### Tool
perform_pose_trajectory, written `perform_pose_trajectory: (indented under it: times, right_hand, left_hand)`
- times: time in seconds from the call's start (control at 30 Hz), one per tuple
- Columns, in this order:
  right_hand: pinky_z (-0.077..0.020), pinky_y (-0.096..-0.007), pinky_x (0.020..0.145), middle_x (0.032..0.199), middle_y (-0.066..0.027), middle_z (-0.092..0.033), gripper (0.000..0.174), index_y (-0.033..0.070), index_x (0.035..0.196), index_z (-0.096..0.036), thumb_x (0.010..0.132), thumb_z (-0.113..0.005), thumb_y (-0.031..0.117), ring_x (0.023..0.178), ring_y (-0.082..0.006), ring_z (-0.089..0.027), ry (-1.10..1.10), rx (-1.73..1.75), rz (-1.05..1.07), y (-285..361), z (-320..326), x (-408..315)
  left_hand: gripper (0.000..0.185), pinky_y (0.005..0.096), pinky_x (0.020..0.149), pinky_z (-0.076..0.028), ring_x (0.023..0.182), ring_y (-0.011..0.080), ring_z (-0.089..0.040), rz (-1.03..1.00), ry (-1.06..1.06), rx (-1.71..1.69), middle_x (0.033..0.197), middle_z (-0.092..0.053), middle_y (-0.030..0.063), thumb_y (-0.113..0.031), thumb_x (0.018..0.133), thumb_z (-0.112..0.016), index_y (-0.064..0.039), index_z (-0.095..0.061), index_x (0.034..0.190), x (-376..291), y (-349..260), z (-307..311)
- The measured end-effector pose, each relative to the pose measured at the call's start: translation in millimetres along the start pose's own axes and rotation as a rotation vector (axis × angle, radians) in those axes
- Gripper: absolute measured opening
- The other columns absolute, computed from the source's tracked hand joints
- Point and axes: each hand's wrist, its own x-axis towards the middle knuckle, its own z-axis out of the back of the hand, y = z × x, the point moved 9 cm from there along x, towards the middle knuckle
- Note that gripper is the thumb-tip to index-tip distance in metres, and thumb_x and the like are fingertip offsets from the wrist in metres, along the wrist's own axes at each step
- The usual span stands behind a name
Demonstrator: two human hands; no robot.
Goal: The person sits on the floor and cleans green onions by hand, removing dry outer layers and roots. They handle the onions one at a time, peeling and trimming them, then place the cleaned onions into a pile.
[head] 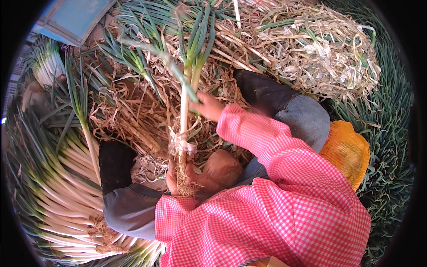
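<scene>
Upright in front of me stands a large green onion (pixel 184 113) with a white shaft, green leaves at the top and bushy roots at the bottom. My left hand (pixel 171 177) is closed around its root end, with fingers on both sides. Peeled, papery skin (pixel 181 147) hangs around the lower shaft. Higher up, my right hand (pixel 209 106) is beside the shaft and grips a long green leaf (pixel 180 76). That leaf is blurred and slants up to the left across the onion.
Trimmed onions (pixel 66 207) lie in rows at the left. Dry leaf waste (pixel 310 50) is heaped at the upper right, with unpeeled onions (pixel 150 16) at the top. A blue box (pixel 71 21) stands upper left. An orange mesh bag (pixel 347 150) sits at the right, beside growing green leaves (pixel 387 133).
</scene>
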Motion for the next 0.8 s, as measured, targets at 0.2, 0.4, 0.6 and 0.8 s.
perform_pose_trajectory:
  times: [0.2,0.4,0.6,0.8]
  right_hand:
    - [-0.0521,-0.0387,0.073,0.094,-0.0100,-0.065,0.030,0.005,0.105,-0.063,0.096,-0.061,0.033,0.082,-0.0185,-0.062,1.008,-0.247,0.098,-13.9,-139.5,-184.0]
    - [-0.0508,-0.0355,0.082,0.095,-0.0106,-0.067,0.025,0.001,0.104,-0.062,0.099,-0.055,0.025,0.086,-0.0206,-0.062,1.269,-0.334,0.247,14.0,-144.6,-231.1]
    - [-0.0573,-0.0329,0.070,0.100,-0.0109,-0.064,0.035,0.002,0.108,-0.055,0.094,-0.066,0.032,0.086,-0.0190,-0.064,-0.252,0.035,0.048,-0.6,31.9,-51.0]
    - [-0.0555,-0.0326,0.063,0.091,-0.0066,-0.066,0.026,0.002,0.102,-0.059,0.094,-0.066,0.027,0.076,-0.0153,-0.064,-0.069,-0.086,0.051,-5.9,7.9,-45.3]
  left_hand:
    - [0.045,0.0292,0.060,-0.039,0.067,0.0182,-0.050,-0.033,0.063,0.062,0.094,-0.063,0.0133,-0.039,0.105,-0.043,-0.001,-0.056,0.124,-3.8,-12.4,8.7]
    - [0.038,0.0411,0.096,-0.044,0.109,0.0239,-0.055,0.086,-0.290,0.580,0.117,-0.063,0.0167,-0.031,0.104,-0.047,-0.002,-0.058,0.127,4.8,-21.6,40.0]
    - [0.048,0.0271,0.086,-0.048,0.098,0.0132,-0.061,-0.320,-0.170,0.854,0.117,-0.067,0.0075,-0.031,0.099,-0.062,0.001,-0.055,0.134,-15.2,-11.7,-7.3]
    - [0.043,0.0213,0.071,-0.044,0.083,0.0084,-0.056,-0.468,-0.129,1.052,0.102,-0.065,0.0024,-0.028,0.100,-0.062,0.003,-0.056,0.129,-20.1,-15.9,-20.0]
